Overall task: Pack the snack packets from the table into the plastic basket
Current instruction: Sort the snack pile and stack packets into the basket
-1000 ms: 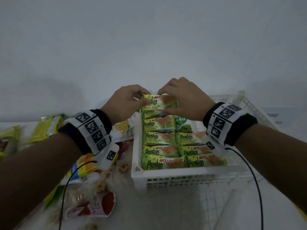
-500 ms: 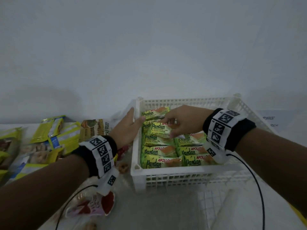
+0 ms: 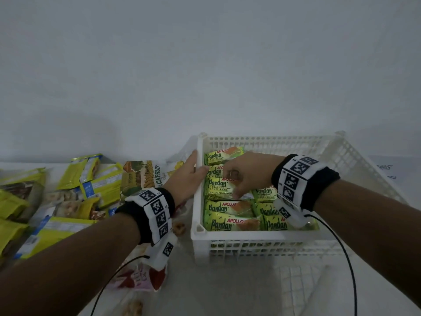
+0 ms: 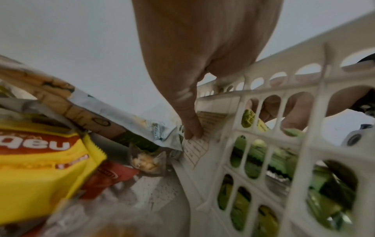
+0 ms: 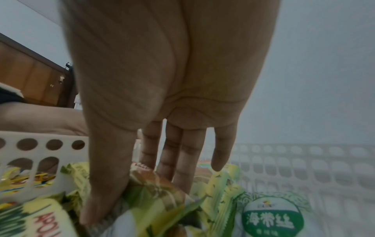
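Right hand (image 3: 247,173) is down in the plastic basket (image 3: 355,156), centre-right of frame, thumb and fingertips (image 5: 180,182) pinching a green Pandan cake packet (image 3: 222,188) that lies on top of the left column of packets. Left hand (image 3: 188,176) is flat against the outside of the basket's left wall, fingers straight, thumb hooked over the rim, holding nothing, just steadying. Held packet looks light, soft and puffy with slick film; I'd guess it slides easily and the cake crushes if squeezed, so take it by the long edges or the crimped ends, not the middle. Its long axis runs left-right across the frame, parallel to the basket's near wall, label up, same as the other rows. A white-and-green seaweed packet (image 5: 271,219) sits on the basket floor, just right of the cakes. More packets, yellow pouches (image 3: 75,195) and a jackfruit chips bag (image 3: 145,176), lie unpacked at mid-left on the table (image 3: 227,293).
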{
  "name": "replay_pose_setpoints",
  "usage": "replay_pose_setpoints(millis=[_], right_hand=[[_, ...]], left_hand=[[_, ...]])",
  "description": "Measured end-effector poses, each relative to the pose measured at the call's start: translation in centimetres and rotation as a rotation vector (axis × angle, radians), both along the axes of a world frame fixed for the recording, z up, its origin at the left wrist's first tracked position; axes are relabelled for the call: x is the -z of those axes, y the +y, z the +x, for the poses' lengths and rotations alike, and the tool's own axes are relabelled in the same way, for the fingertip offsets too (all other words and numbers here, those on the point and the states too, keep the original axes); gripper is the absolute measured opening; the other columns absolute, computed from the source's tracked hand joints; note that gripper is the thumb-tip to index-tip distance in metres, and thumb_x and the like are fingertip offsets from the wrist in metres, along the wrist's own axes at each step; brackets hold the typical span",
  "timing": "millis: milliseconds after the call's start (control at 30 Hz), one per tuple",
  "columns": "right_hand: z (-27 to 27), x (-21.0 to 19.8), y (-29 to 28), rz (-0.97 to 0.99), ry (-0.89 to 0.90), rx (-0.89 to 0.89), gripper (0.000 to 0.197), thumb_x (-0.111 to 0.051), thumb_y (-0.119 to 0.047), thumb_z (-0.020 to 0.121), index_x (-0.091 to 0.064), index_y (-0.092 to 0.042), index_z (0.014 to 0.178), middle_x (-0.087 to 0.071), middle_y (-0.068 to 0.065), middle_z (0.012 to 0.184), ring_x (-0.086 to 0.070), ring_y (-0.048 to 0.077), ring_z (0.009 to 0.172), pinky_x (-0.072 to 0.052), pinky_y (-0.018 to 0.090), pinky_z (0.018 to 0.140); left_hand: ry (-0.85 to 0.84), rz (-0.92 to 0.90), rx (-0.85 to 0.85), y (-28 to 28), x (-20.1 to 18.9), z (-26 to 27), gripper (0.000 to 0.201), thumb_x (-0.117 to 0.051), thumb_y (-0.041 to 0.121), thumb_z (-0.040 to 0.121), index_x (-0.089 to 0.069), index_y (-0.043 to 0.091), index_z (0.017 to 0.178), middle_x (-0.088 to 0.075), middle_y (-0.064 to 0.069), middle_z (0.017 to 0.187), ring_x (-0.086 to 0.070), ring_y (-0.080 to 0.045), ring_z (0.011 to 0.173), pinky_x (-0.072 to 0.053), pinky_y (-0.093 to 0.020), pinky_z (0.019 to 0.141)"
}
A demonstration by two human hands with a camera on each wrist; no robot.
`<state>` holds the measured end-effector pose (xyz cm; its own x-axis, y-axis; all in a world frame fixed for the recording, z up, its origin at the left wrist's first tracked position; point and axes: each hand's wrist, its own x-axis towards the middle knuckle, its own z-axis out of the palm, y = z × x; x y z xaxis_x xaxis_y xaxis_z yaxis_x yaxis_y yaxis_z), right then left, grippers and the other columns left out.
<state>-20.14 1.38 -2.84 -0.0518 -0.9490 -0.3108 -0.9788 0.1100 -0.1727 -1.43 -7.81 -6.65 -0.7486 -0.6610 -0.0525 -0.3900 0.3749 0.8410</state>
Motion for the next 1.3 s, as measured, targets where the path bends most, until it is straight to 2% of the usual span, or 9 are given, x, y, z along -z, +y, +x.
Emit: replay_pose_setpoints(millis=[67, 233, 400, 800, 900, 967, 1133, 1233, 1300], right_hand=[[0.0, 0.1, -0.1, 0.007, -0.008, 0.003, 0.044, -0.085, -0.048, 0.076, -0.055, -0.036, 0.106, -0.054, -0.018, 0.088, -0.052, 0.0, 0.079, -0.042, 0.026, 0.068], [0.0, 0.2, -0.1, 0.022, -0.047, 0.013, 0.05, -0.087, -0.047, 0.074, -0.06, -0.034, 0.113, -0.057, -0.018, 0.094, -0.062, 0.01, 0.089, -0.056, 0.033, 0.08], [0.1, 0.1, 0.0, 0.013, -0.048, 0.008, 0.053, -0.087, -0.047, 0.074, -0.06, -0.031, 0.117, -0.057, -0.017, 0.096, -0.058, 0.007, 0.09, -0.051, 0.031, 0.08], [0.1, -1.2, 0.7, -0.056, -0.108, 0.033, 0.052, -0.085, -0.053, 0.075, -0.065, -0.031, 0.119, -0.06, -0.013, 0.101, -0.06, 0.008, 0.096, -0.052, 0.026, 0.082], [0.2, -1.3, 0.9, -0.082, -0.104, 0.037, 0.051, -0.078, -0.06, 0.079, -0.065, -0.03, 0.119, -0.062, -0.014, 0.1, -0.061, 0.007, 0.096, -0.052, 0.03, 0.086], [0.2, -1.5, 1.0, -0.094, -0.104, 0.05, 0.048, -0.073, -0.061, 0.084, -0.065, -0.029, 0.119, -0.065, -0.013, 0.103, -0.062, 0.007, 0.096, -0.053, 0.029, 0.086], [0.1, -2.1, 1.1, -0.195, 0.01, 0.047, 0.043, -0.063, -0.061, 0.091, -0.065, -0.028, 0.118, -0.067, -0.011, 0.105, -0.063, 0.01, 0.096, -0.053, 0.032, 0.083], [0.2, -2.9, 1.2, -0.246, 0.087, 0.045, 0.044, -0.059, -0.063, 0.092, -0.064, -0.029, 0.119, -0.064, -0.01, 0.112, -0.058, 0.012, 0.1, -0.052, 0.037, 0.088], [0.4, -3.5, 1.3, -0.281, 0.124, 0.053, 0.044, -0.058, -0.064, 0.092, -0.063, -0.031, 0.12, -0.061, -0.008, 0.114, -0.057, 0.014, 0.103, -0.052, 0.04, 0.091]], left_hand=[[-0.013, 0.015, -0.016, -0.3, 0.3, -0.1, 0.066, -0.039, 0.04, 0.108, -0.006, 0.023, 0.163, -0.046, 0.02, 0.094, -0.043, 0.005, 0.074, -0.037, -0.016, 0.066], [-0.027, -0.012, -0.014, -0.3, 0.6, -0.1, 0.062, -0.037, 0.04, 0.109, -0.009, 0.024, 0.162, -0.034, 0.02, 0.083, -0.036, 0.007, 0.07, -0.032, -0.012, 0.065], [-0.021, -0.018, -0.004, -0.3, 0.4, -0.1, 0.066, -0.037, 0.04, 0.109, -0.005, 0.021, 0.163, -0.042, 0.014, 0.118, -0.048, 0.0, 0.091, -0.038, -0.021, 0.078], [-0.022, -0.02, -0.024, -0.6, 0.9, -0.3, 0.066, -0.037, 0.041, 0.109, -0.005, 0.023, 0.163, -0.043, 0.021, 0.094, -0.037, 0.008, 0.071, -0.031, -0.011, 0.066], [-0.028, -0.027, -0.008, -0.5, 0.8, -0.3, 0.066, -0.037, 0.043, 0.108, -0.006, 0.023, 0.163, -0.055, 0.008, 0.133, -0.05, -0.005, 0.093, -0.037, -0.022, 0.081], [-0.039, -0.03, -0.01, -0.6, 0.9, -0.3, 0.068, -0.038, 0.045, 0.108, -0.005, 0.024, 0.163, -0.039, -0.003, 0.158, -0.046, -0.008, 0.117, -0.03, -0.022, 0.095], [-0.065, -0.028, -0.016, -0.7, 1.1, -0.4, 0.069, -0.038, 0.048, 0.107, -0.006, 0.024, 0.163, -0.028, -0.001, 0.165, -0.038, -0.016, 0.143, -0.027, -0.024, 0.104], [-0.065, -0.049, -0.014, -0.5, 0.6, -0.2, 0.073, -0.043, 0.05, 0.105, -0.01, 0.019, 0.163, -0.045, 0.006, 0.152, -0.05, -0.013, 0.131, -0.036, -0.024, 0.102], [-0.059, -0.043, -0.007, -0.5, 0.0, 0.0, 0.087, -0.05, 0.058, 0.099, -0.003, 0.021, 0.163, -0.034, -0.001, 0.162, -0.043, -0.019, 0.141, -0.038, -0.032, 0.109]])
